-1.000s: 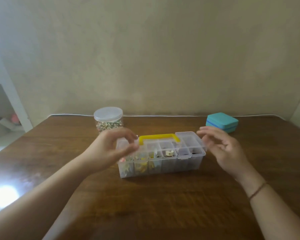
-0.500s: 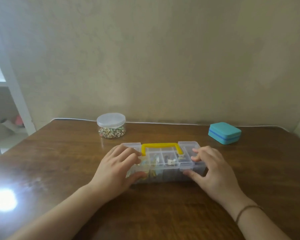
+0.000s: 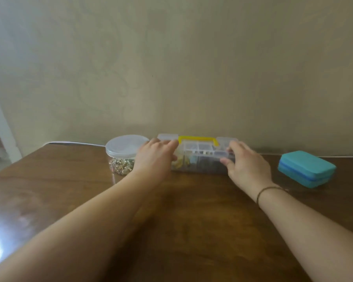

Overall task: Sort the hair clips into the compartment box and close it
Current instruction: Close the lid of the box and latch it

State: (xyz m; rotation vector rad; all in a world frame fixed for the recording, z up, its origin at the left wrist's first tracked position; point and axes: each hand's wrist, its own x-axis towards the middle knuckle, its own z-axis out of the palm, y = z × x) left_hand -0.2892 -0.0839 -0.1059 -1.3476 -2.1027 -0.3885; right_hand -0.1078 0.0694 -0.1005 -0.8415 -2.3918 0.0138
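A clear plastic compartment box (image 3: 200, 157) with a yellow handle (image 3: 198, 139) lies at the far side of the wooden table, close to the wall. Its lid is down, and small coloured clips show through the plastic. My left hand (image 3: 154, 157) grips the box's left end, fingers over the top. My right hand (image 3: 246, 163) grips the right end, thumb on the front wall. Both arms are stretched far forward.
A round clear jar (image 3: 123, 153) with a white lid, part full of small clips, stands just left of my left hand. A teal hinged case (image 3: 307, 168) lies to the right. A white cable (image 3: 73, 143) runs along the wall. A white shelf post (image 3: 0, 127) is at the far left.
Both hands came down onto the box ends and closed on it. The box has slid away from me to the back of the table, next to the jar.
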